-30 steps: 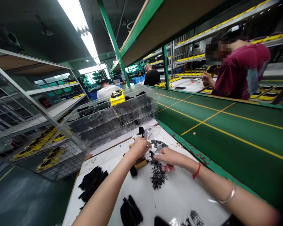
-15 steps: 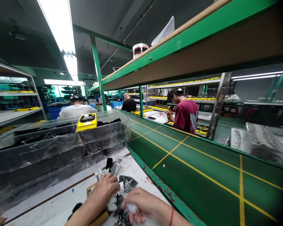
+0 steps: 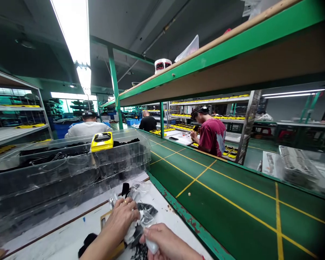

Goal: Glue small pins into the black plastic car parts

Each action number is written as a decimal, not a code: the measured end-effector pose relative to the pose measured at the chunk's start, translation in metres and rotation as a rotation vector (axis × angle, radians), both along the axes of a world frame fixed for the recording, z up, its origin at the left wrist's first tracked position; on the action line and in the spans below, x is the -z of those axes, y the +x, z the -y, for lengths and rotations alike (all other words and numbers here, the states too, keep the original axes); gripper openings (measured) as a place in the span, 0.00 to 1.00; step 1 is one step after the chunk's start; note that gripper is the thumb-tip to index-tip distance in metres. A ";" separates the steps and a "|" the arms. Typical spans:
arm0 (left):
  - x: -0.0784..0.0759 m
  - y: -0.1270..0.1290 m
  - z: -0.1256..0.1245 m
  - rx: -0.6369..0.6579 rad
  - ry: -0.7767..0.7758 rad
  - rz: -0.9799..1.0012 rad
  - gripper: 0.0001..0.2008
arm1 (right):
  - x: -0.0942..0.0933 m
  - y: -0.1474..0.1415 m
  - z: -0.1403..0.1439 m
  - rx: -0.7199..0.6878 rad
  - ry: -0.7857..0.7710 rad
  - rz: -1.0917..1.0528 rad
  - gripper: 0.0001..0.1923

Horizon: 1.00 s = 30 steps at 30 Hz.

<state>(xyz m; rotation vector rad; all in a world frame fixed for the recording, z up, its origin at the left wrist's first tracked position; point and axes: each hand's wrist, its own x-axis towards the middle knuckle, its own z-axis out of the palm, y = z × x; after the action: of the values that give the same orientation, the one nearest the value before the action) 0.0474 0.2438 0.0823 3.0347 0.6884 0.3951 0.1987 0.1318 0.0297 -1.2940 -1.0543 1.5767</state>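
Whitish, bottle-like object (image 3: 152,247) sits at six o'clock in the view, held in the curled fingers of the right hand (image 3: 165,240). Toward ten o'clock from it, the left hand (image 3: 124,217) bends its fingers down at crumpled white material (image 3: 130,235); whether they pinch it, one cannot tell. Clear plastic (image 3: 148,219) lies at twelve o'clock from the object, small black pieces (image 3: 138,252) at nine. Farther out, at the view's nine o'clock, a yellow case (image 3: 102,142) rests on clear bins (image 3: 121,162).
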 end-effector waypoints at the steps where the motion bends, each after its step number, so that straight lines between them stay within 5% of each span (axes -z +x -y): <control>1: -0.001 0.001 0.002 -0.010 -0.003 -0.002 0.10 | 0.000 -0.001 0.001 0.008 0.012 0.019 0.32; 17: -0.006 0.016 0.011 -0.011 0.004 0.032 0.10 | -0.002 -0.004 0.027 0.192 0.036 0.132 0.35; 20: -0.006 0.013 0.008 -0.041 0.049 0.029 0.12 | -0.008 -0.003 0.047 0.175 -0.050 0.078 0.36; 24: -0.010 0.003 0.008 -0.129 0.130 0.006 0.11 | -0.018 0.002 0.084 0.158 0.040 0.032 0.34; 30: -0.001 0.007 0.017 -0.188 -0.014 -0.101 0.12 | -0.026 0.004 0.119 0.166 0.200 0.198 0.24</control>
<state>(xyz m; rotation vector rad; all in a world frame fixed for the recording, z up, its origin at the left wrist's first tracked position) 0.0540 0.2271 0.0833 3.0036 0.9828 0.2378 0.2025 0.0129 0.0559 -1.3804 -1.1620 1.2062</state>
